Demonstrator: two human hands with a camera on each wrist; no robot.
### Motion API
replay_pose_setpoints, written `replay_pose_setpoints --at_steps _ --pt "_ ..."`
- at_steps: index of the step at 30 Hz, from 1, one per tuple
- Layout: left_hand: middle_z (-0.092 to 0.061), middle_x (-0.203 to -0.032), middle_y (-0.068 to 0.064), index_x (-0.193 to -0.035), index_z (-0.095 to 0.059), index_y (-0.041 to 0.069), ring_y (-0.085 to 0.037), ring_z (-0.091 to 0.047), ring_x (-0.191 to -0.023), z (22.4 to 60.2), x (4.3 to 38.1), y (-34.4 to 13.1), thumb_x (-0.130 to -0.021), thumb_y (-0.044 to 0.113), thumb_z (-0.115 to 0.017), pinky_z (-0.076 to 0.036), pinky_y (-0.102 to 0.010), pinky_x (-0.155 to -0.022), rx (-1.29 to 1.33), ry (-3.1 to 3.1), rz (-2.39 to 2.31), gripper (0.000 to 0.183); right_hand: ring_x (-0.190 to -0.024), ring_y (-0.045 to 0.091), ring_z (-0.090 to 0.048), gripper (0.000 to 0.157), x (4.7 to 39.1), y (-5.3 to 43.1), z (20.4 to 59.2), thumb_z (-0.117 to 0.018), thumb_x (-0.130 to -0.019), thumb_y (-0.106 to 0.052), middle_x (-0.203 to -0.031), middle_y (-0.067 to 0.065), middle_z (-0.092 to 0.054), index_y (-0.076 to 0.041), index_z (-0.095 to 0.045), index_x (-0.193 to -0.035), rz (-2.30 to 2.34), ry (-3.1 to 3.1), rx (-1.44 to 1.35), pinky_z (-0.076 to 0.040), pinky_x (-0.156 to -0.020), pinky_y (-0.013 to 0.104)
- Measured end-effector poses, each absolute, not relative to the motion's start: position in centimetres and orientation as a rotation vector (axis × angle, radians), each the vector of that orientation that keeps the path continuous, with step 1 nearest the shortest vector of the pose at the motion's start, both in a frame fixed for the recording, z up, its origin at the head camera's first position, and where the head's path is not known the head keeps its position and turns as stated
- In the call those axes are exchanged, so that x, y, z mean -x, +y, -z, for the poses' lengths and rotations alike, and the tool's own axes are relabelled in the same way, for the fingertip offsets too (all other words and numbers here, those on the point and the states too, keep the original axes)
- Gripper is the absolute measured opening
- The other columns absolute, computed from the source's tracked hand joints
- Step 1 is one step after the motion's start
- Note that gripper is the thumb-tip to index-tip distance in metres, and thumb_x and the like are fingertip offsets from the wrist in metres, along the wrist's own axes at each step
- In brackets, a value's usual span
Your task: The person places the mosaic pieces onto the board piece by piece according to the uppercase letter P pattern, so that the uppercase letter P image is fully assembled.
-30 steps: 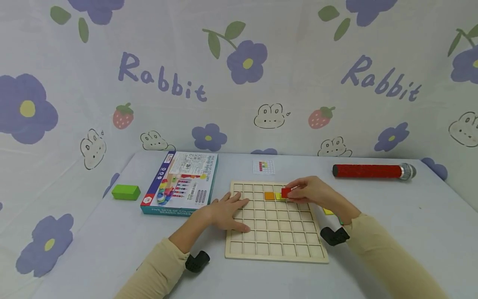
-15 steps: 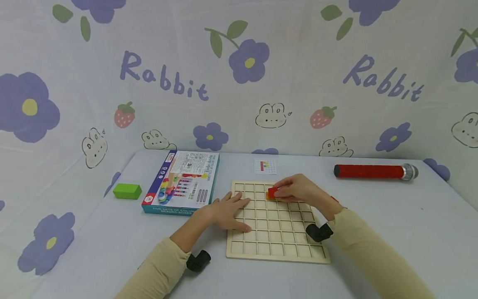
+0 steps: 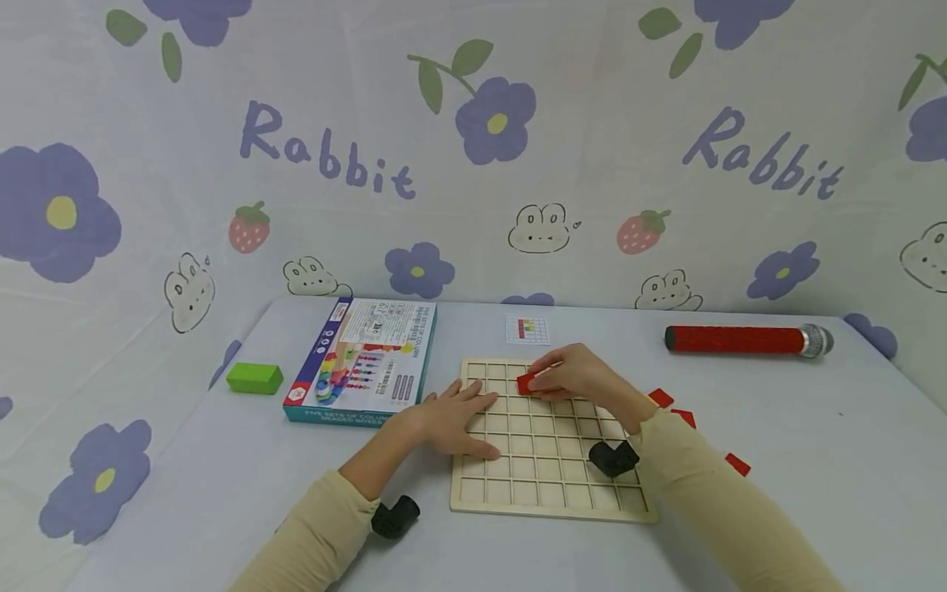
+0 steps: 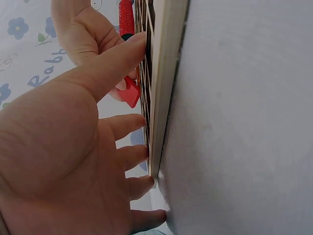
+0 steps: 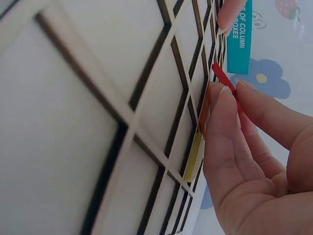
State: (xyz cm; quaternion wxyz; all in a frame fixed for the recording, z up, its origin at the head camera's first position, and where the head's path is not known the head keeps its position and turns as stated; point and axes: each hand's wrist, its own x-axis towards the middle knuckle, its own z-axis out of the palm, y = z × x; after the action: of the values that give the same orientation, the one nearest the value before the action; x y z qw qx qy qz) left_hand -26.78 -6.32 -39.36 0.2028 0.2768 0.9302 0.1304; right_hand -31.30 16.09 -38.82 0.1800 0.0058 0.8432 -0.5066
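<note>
A wooden grid board (image 3: 547, 514) lies on the table in the head view. My left hand (image 3: 451, 423) rests along its left edge with fingers spread, and in the left wrist view the thumb and fingertips meet the board's side. Between thumb and fingers, my right hand (image 3: 580, 376) pinches a thin red square tile (image 3: 524, 384) over one of the upper cells. The right wrist view shows this tile tilted, one corner close to the grid. Beside it an orange tile (image 5: 206, 110) and a yellow tile (image 5: 194, 156) sit in cells; the right hand hides them in the head view.
Several loose red tiles (image 3: 684, 417) lie right of the board, partly behind the right sleeve. A small grid card (image 3: 528, 330) lies behind the board. Left stand a boxed toy set (image 3: 362, 362) and a green block (image 3: 255, 378); a red microphone (image 3: 732, 339) lies back right.
My right hand has carried the red tile leftward across the board, past the yellow and orange tiles. The loose red tiles at right have come into view. The left hand stays in place.
</note>
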Motion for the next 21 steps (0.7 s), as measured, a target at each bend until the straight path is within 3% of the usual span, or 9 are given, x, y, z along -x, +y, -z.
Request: replay_pose_setpoints --at_steps 21 --pt "-0.010 -0.158 -0.009 -0.153 -0.025 0.017 -0.033 -0.003 -0.144 39.3 26.8 -6.4 -0.087 0.054 -0.062 -0.012 -0.059 -0.109 -0.785 2.595 -0.366 0.084 -0.071 0.016 -0.061 0.025 31.0 14.4 38.6 -0.070 -0.088 -0.010 -0.099 0.012 -0.065 0.002 -0.068 -0.110 1.281 2.545 0.028 -0.054 -0.068 0.025"
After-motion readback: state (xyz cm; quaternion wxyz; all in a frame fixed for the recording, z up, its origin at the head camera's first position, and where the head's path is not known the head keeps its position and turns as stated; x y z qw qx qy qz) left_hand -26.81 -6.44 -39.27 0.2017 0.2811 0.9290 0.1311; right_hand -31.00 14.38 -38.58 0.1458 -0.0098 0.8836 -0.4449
